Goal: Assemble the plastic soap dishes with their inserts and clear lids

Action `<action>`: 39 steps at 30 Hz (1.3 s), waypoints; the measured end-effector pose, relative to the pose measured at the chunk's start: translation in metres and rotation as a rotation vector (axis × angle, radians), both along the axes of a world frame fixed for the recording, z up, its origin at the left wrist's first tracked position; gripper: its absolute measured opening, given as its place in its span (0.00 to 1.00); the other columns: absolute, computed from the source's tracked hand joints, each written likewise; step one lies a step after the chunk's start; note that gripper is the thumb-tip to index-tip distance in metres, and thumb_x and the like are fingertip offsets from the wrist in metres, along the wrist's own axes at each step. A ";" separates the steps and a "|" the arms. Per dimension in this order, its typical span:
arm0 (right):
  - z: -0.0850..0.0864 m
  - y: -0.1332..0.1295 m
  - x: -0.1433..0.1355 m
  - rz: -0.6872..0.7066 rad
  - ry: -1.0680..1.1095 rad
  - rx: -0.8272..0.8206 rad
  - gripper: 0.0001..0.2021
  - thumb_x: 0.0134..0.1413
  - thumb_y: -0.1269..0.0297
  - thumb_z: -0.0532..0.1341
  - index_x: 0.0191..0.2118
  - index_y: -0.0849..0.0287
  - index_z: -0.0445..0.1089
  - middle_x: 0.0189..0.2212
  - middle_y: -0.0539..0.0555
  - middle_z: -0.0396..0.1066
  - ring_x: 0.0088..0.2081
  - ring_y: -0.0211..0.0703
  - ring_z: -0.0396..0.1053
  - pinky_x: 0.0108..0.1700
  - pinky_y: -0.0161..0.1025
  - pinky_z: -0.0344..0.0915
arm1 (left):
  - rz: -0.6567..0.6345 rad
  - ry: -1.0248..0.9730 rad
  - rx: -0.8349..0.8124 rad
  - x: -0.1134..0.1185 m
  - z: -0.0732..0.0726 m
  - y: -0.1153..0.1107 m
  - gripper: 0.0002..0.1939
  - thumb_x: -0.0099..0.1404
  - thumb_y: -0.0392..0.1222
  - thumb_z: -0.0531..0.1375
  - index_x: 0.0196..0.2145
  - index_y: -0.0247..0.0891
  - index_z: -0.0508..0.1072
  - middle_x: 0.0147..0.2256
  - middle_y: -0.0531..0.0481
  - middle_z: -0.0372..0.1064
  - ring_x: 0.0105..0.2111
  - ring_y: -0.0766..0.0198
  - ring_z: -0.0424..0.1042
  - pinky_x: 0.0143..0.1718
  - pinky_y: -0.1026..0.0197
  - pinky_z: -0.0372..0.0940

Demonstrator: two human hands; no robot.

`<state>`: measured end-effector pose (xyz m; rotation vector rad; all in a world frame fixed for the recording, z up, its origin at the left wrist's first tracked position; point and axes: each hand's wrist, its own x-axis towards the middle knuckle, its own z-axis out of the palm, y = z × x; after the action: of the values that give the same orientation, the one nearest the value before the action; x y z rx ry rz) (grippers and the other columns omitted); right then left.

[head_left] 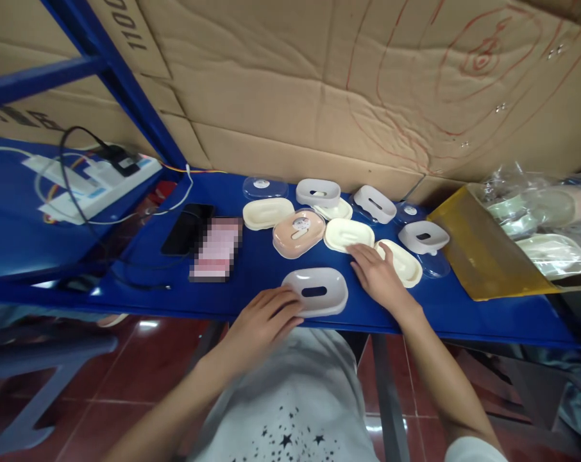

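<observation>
A gray soap tray point(336, 293) with a long slot sits just below the center of the frame, near the front edge of a blue desk point(252, 292). The left hand point(264, 317) touches its left end, fingers curved; whether they grip it, I cannot tell. The right hand point(381, 282) has its thumb and fingers spread wide: the fingertips touch a cream dish point(338, 236) just above, and the thumb reaches over a second cream dish point(406, 262) to the right.

Behind them, a pink dish point(285, 244) appears to have its clear cover on, with a round sticker. The other pieces look unassembled: a third cream dish point(259, 219) at upper left of the group, three more gray trays along the back and right, and loose clear covers, one point(274, 188) behind that cream dish.

At the right of the frame, a yellow box point(463, 256) holds dishes in clear bags point(550, 253), which look further along than the loose parts. Left of the group lie a black phone point(175, 236) and a blurred-out pink item point(218, 247); a white power strip point(112, 192) is at upper left.
</observation>
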<state>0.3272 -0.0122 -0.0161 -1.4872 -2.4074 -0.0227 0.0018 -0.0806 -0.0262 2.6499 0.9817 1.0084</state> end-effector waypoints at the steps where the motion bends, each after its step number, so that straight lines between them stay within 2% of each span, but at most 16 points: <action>1: 0.001 -0.007 -0.003 0.024 0.018 -0.017 0.19 0.78 0.65 0.52 0.66 0.56 0.71 0.62 0.62 0.76 0.65 0.59 0.72 0.74 0.70 0.48 | 0.015 -0.055 0.000 -0.004 0.000 -0.003 0.08 0.78 0.38 0.62 0.54 0.38 0.74 0.50 0.44 0.78 0.54 0.54 0.78 0.55 0.48 0.76; 5: 0.011 -0.050 -0.005 0.147 0.152 -0.111 0.18 0.79 0.67 0.51 0.63 0.50 0.72 0.59 0.57 0.78 0.64 0.52 0.74 0.75 0.66 0.47 | 0.049 -0.160 0.030 -0.007 0.006 -0.005 0.12 0.75 0.36 0.66 0.55 0.40 0.75 0.51 0.44 0.78 0.56 0.53 0.78 0.58 0.47 0.77; 7: 0.016 -0.069 -0.001 0.102 0.249 -0.070 0.19 0.78 0.67 0.51 0.66 0.48 0.68 0.62 0.57 0.76 0.65 0.52 0.73 0.74 0.65 0.52 | 0.026 -0.160 0.037 0.001 0.012 0.004 0.12 0.75 0.35 0.66 0.55 0.40 0.75 0.51 0.44 0.78 0.57 0.52 0.77 0.58 0.47 0.77; 10: 0.017 -0.086 0.006 -0.045 0.350 0.097 0.23 0.74 0.62 0.60 0.70 0.47 0.64 0.68 0.61 0.70 0.69 0.59 0.68 0.70 0.65 0.62 | -0.072 -0.106 0.036 0.020 0.021 0.026 0.10 0.77 0.35 0.64 0.54 0.39 0.75 0.51 0.44 0.78 0.60 0.52 0.75 0.60 0.47 0.75; 13: 0.012 -0.093 0.008 -0.002 0.307 0.138 0.24 0.69 0.57 0.67 0.67 0.46 0.67 0.69 0.62 0.67 0.70 0.65 0.66 0.67 0.65 0.68 | -0.185 -0.030 0.011 0.035 0.025 0.052 0.07 0.80 0.37 0.60 0.52 0.39 0.75 0.51 0.43 0.77 0.60 0.54 0.75 0.62 0.49 0.74; 15: 0.007 -0.095 0.006 0.028 0.263 0.159 0.19 0.70 0.59 0.67 0.63 0.46 0.70 0.67 0.61 0.69 0.70 0.64 0.67 0.67 0.65 0.69 | -0.248 -0.001 -0.040 0.040 0.025 0.069 0.08 0.81 0.37 0.58 0.52 0.40 0.75 0.53 0.43 0.76 0.61 0.55 0.75 0.63 0.50 0.72; 18: -0.001 -0.101 -0.005 -0.016 0.260 0.230 0.15 0.71 0.66 0.65 0.59 0.47 0.72 0.58 0.60 0.75 0.66 0.62 0.72 0.64 0.62 0.72 | -0.318 0.027 -0.158 0.040 0.022 0.088 0.08 0.80 0.37 0.58 0.52 0.42 0.76 0.57 0.43 0.72 0.62 0.56 0.73 0.66 0.50 0.70; 22: -0.013 -0.111 -0.026 -0.060 0.260 0.239 0.15 0.70 0.71 0.64 0.58 0.49 0.72 0.50 0.58 0.78 0.64 0.60 0.74 0.62 0.61 0.73 | -0.364 0.081 -0.225 0.036 0.016 0.099 0.09 0.79 0.37 0.58 0.50 0.44 0.77 0.63 0.42 0.67 0.69 0.53 0.66 0.71 0.45 0.64; 24: -0.019 -0.115 -0.035 -0.072 0.252 0.224 0.18 0.70 0.71 0.64 0.61 0.51 0.70 0.50 0.59 0.79 0.65 0.60 0.73 0.63 0.61 0.71 | -0.362 0.095 -0.228 0.034 0.015 0.098 0.09 0.80 0.37 0.58 0.51 0.44 0.76 0.66 0.40 0.64 0.72 0.52 0.62 0.72 0.43 0.63; 27: -0.025 -0.116 -0.041 -0.090 0.240 0.206 0.23 0.69 0.72 0.64 0.66 0.51 0.68 0.52 0.60 0.79 0.66 0.59 0.72 0.66 0.60 0.68 | -0.342 0.105 -0.236 0.030 0.012 0.092 0.08 0.78 0.37 0.60 0.52 0.44 0.75 0.67 0.40 0.64 0.71 0.52 0.63 0.71 0.44 0.65; 30: -0.028 -0.116 -0.043 -0.079 0.222 0.187 0.26 0.69 0.74 0.63 0.68 0.49 0.68 0.52 0.57 0.80 0.67 0.58 0.71 0.68 0.61 0.64 | -0.286 0.132 -0.185 0.026 0.006 0.082 0.08 0.75 0.36 0.64 0.51 0.43 0.76 0.64 0.41 0.68 0.70 0.50 0.66 0.70 0.44 0.67; 34: -0.026 -0.116 -0.042 -0.034 0.256 0.168 0.24 0.71 0.73 0.61 0.68 0.48 0.69 0.50 0.56 0.81 0.68 0.56 0.70 0.69 0.61 0.61 | -0.206 0.179 -0.089 0.018 -0.002 0.064 0.06 0.78 0.39 0.62 0.50 0.42 0.77 0.59 0.44 0.74 0.68 0.49 0.66 0.68 0.43 0.68; 37: -0.022 -0.112 -0.032 0.042 0.254 0.098 0.23 0.73 0.69 0.61 0.69 0.48 0.69 0.53 0.55 0.80 0.70 0.56 0.68 0.72 0.62 0.58 | -0.103 0.204 -0.055 0.017 -0.005 0.045 0.07 0.78 0.40 0.61 0.51 0.43 0.78 0.57 0.45 0.75 0.66 0.47 0.69 0.64 0.42 0.71; 39: -0.018 -0.105 -0.016 0.054 0.202 0.048 0.23 0.74 0.63 0.60 0.70 0.47 0.66 0.61 0.57 0.77 0.72 0.57 0.64 0.73 0.64 0.55 | 0.015 0.220 -0.026 0.021 -0.004 0.032 0.07 0.78 0.40 0.61 0.50 0.43 0.79 0.56 0.43 0.76 0.63 0.45 0.71 0.59 0.42 0.73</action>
<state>0.3110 -0.1169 -0.0344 -1.3346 -2.2681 0.0779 0.0223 -0.0487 -0.0300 2.7802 1.0492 0.7122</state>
